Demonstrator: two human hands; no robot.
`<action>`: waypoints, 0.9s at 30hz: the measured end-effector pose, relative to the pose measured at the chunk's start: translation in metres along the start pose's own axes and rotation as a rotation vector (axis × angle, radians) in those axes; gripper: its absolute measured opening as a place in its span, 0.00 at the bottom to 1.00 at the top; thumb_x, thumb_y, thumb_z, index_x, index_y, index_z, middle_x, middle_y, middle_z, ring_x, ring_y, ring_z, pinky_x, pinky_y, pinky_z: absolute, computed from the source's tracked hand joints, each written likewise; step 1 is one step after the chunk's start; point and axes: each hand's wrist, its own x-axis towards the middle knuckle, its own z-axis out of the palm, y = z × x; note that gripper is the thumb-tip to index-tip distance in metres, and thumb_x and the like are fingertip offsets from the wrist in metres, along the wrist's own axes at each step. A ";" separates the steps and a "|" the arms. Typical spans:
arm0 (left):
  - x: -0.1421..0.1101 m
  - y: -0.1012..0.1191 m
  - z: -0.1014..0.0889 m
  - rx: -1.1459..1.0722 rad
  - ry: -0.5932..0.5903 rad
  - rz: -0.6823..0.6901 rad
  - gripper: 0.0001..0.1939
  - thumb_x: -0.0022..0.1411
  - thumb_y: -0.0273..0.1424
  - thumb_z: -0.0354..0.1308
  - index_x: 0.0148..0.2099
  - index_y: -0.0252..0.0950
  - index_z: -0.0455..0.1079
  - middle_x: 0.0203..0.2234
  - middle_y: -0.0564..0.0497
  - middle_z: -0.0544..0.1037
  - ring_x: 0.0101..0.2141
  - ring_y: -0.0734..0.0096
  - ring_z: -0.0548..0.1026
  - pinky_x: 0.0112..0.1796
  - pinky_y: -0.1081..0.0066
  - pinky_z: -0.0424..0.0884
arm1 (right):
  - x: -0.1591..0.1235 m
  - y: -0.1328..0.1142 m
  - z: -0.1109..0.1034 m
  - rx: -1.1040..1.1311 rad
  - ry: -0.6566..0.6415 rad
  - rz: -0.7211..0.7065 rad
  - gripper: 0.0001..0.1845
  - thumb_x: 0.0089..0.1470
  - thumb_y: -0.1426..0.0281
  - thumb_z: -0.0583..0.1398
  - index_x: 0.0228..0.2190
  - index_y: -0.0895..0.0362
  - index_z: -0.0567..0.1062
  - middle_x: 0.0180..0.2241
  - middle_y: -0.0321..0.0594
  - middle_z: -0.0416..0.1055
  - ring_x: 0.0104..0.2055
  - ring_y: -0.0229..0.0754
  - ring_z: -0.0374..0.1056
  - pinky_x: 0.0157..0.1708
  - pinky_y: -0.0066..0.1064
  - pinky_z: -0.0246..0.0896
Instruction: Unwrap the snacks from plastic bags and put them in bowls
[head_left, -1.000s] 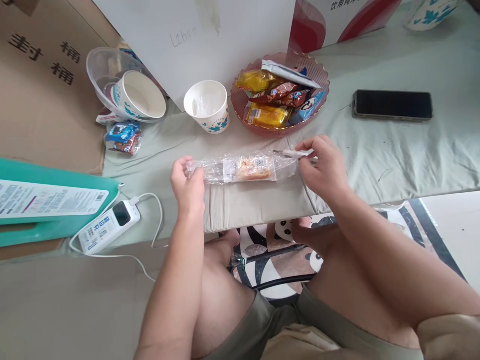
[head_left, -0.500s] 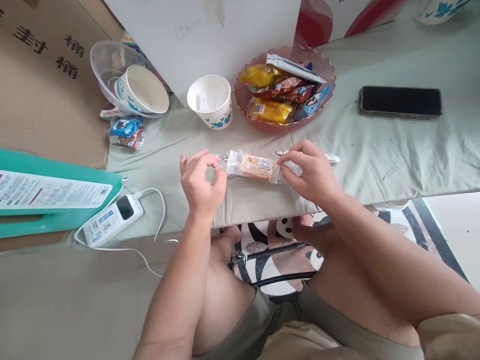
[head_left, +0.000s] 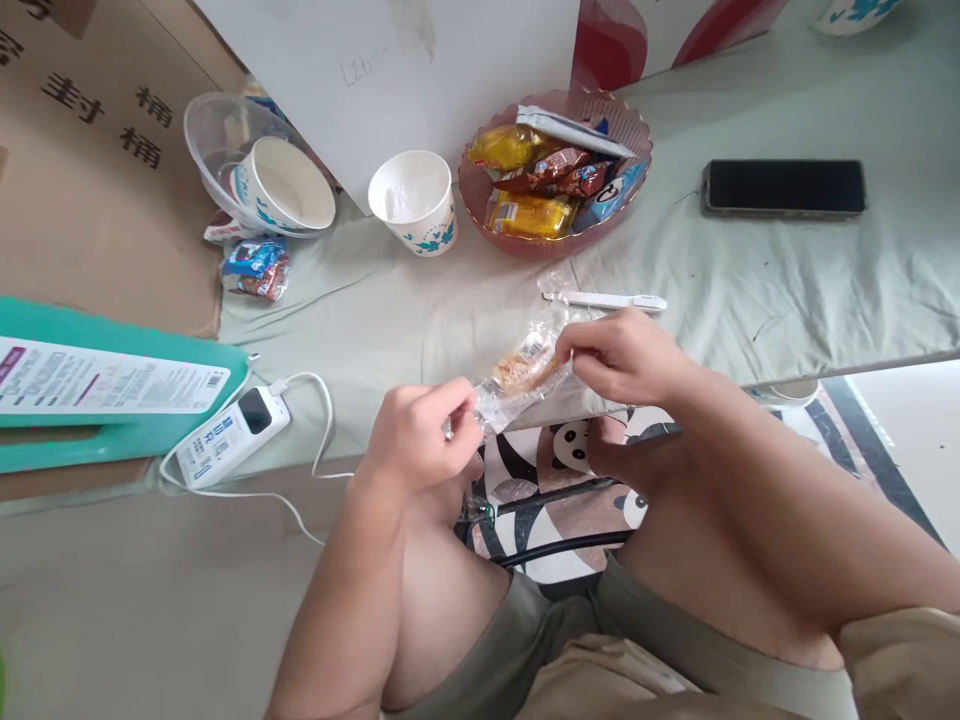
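Observation:
A snack in a clear plastic wrapper [head_left: 519, 372] is held between my two hands at the front edge of the cloth-covered table. My left hand [head_left: 424, 432] pinches the lower left end of the wrapper. On the other side, the fingers of my right hand [head_left: 622, 355] are closed on its right end. The golden-brown food shows through the film, tilted up toward the right. Just beyond my right hand lies a white utility knife [head_left: 607, 301], flat on the cloth, with crumpled film near its tip.
A pink bowl [head_left: 555, 240] of packaged snacks and a paper cup [head_left: 415, 205] stand behind my hands. A black phone [head_left: 784, 188] lies at the right. On the left are a plastic bowl [head_left: 201, 135] with a paper cup in it, a power strip [head_left: 234, 437] and a green container [head_left: 142, 435].
The wrapped snack has come off the cloth toward me and tilted. My left hand moved nearer and now pinches the wrapper lower down. The knife, partly covered before, shows fully.

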 end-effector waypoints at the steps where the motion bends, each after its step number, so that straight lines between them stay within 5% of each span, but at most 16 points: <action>1: -0.001 0.004 -0.002 -0.014 -0.081 -0.020 0.06 0.52 0.27 0.53 0.24 0.40 0.60 0.14 0.60 0.60 0.16 0.78 0.55 0.21 0.72 0.54 | 0.000 0.001 -0.001 -0.012 -0.076 -0.019 0.12 0.48 0.71 0.53 0.27 0.55 0.77 0.20 0.36 0.69 0.22 0.37 0.56 0.27 0.33 0.47; 5: -0.002 0.014 -0.013 -0.127 -0.386 -0.175 0.11 0.56 0.28 0.54 0.24 0.39 0.57 0.14 0.60 0.58 0.17 0.78 0.54 0.22 0.73 0.53 | -0.001 0.003 -0.003 -0.061 -0.231 -0.020 0.12 0.50 0.71 0.52 0.23 0.55 0.74 0.20 0.37 0.68 0.22 0.36 0.56 0.27 0.33 0.44; 9: -0.002 0.012 -0.019 -0.320 -0.694 -0.250 0.11 0.56 0.28 0.56 0.24 0.39 0.58 0.14 0.61 0.61 0.17 0.78 0.55 0.21 0.74 0.54 | 0.000 0.003 -0.003 -0.055 -0.239 -0.023 0.12 0.51 0.72 0.52 0.23 0.55 0.73 0.20 0.36 0.66 0.23 0.37 0.57 0.28 0.34 0.47; 14: -0.006 -0.002 -0.018 -0.183 -0.627 -0.363 0.06 0.54 0.28 0.59 0.27 0.41 0.65 0.15 0.60 0.72 0.16 0.77 0.60 0.19 0.74 0.54 | 0.004 0.002 0.002 -0.022 -0.161 -0.054 0.12 0.52 0.74 0.53 0.25 0.54 0.75 0.24 0.39 0.73 0.29 0.42 0.67 0.33 0.35 0.56; 18: -0.006 -0.005 -0.018 -0.372 -0.776 -0.377 0.07 0.55 0.29 0.60 0.26 0.40 0.68 0.14 0.59 0.71 0.16 0.77 0.63 0.20 0.74 0.57 | 0.008 0.001 0.011 0.028 -0.088 -0.091 0.13 0.53 0.76 0.51 0.26 0.54 0.74 0.40 0.44 0.81 0.45 0.48 0.76 0.40 0.37 0.65; 20: -0.003 -0.005 -0.012 -0.462 -0.653 -0.357 0.10 0.58 0.32 0.60 0.24 0.39 0.67 0.15 0.57 0.70 0.18 0.77 0.64 0.21 0.74 0.59 | 0.009 0.001 0.015 0.031 -0.051 -0.116 0.14 0.53 0.76 0.51 0.24 0.54 0.74 0.49 0.45 0.80 0.53 0.51 0.76 0.45 0.39 0.67; 23: 0.005 -0.010 0.007 -0.391 -0.074 -0.432 0.13 0.62 0.38 0.58 0.28 0.39 0.66 0.19 0.56 0.69 0.22 0.75 0.65 0.25 0.72 0.62 | 0.010 -0.002 0.016 -0.004 0.049 -0.108 0.14 0.53 0.74 0.52 0.21 0.55 0.73 0.52 0.46 0.79 0.52 0.52 0.75 0.50 0.44 0.67; 24: 0.009 -0.013 0.015 -0.340 0.022 -0.451 0.11 0.61 0.41 0.60 0.32 0.39 0.68 0.21 0.56 0.70 0.23 0.74 0.65 0.27 0.71 0.63 | 0.009 -0.003 0.015 -0.010 0.091 -0.094 0.14 0.53 0.72 0.52 0.21 0.55 0.73 0.50 0.47 0.79 0.49 0.52 0.76 0.49 0.44 0.67; 27: 0.017 -0.017 0.030 -0.206 -0.031 -0.477 0.14 0.55 0.43 0.67 0.35 0.39 0.70 0.25 0.54 0.74 0.24 0.72 0.67 0.27 0.69 0.63 | 0.006 -0.008 0.012 0.011 0.150 -0.046 0.14 0.58 0.65 0.53 0.29 0.55 0.76 0.39 0.48 0.79 0.38 0.47 0.74 0.41 0.40 0.66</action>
